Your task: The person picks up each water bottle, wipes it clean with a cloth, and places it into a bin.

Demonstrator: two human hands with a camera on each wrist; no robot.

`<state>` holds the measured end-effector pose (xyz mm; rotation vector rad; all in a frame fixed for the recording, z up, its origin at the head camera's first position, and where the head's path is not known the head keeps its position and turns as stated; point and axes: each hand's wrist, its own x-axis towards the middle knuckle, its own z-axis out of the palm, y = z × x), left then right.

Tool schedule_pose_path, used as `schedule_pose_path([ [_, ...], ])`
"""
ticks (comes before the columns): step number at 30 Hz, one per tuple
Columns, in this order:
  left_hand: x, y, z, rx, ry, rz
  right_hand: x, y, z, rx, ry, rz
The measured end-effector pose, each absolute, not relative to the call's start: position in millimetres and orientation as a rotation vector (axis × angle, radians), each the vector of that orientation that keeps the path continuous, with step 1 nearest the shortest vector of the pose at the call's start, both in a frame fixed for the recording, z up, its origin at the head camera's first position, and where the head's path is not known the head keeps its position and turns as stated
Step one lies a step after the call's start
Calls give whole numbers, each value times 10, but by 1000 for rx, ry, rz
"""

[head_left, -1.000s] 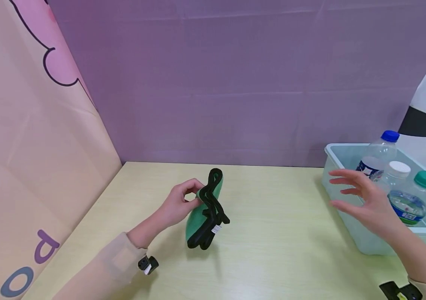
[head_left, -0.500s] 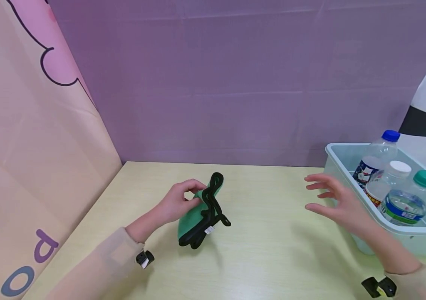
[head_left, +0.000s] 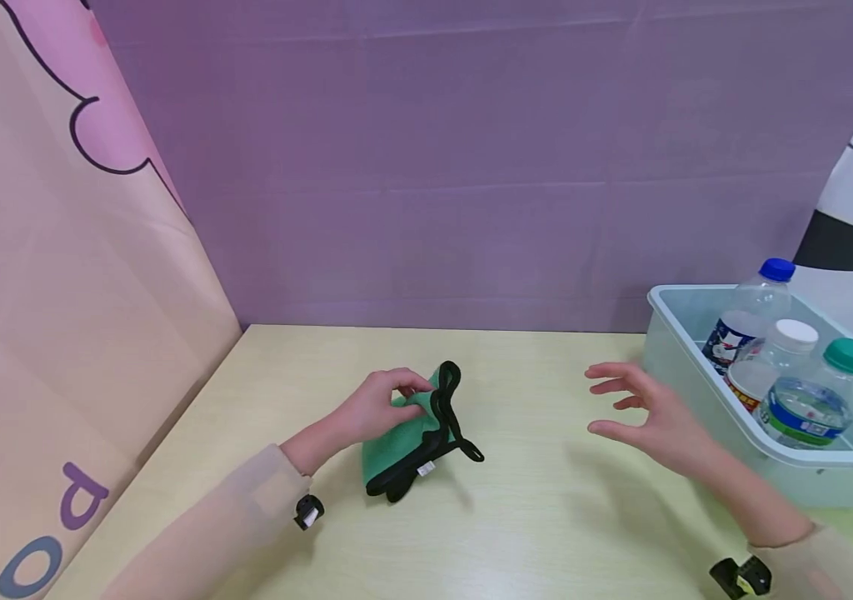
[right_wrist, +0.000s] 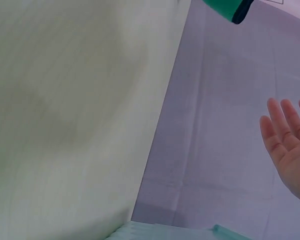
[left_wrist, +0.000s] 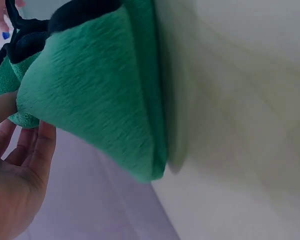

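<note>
My left hand pinches a folded green cloth with black edging between thumb and fingers, over the middle of the table. In the left wrist view the fuzzy green cloth hangs in a fold from the fingertips, its lower part close to the tabletop. A small white tag and a black loop show on its edging. Held in the air left of the bin, my right hand has its fingers spread and nothing in them. The right wrist view shows its palm and extended fingers.
A light blue plastic bin stands on the right of the pale wooden table. Inside are bottles with a blue cap, a white cap and a green cap. A purple backdrop rises behind the table.
My right hand has moved left, away from over the bin, its fingers still spread. The left hand has lowered slightly with the cloth, whose lower end has tilted a little.
</note>
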<state>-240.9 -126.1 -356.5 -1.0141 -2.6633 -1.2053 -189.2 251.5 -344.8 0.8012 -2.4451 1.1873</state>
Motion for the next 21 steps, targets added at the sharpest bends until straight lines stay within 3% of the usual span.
schedule_pose_path([
  [10,-2514,-1072,-3738,-1019,-2759,-1245,-1866,2477,-3477,836,-2458,1204],
  [21,-2460,-1042,-3690,-824,-2754,-1612,-1841,2401,-3504,861,-2503,1192],
])
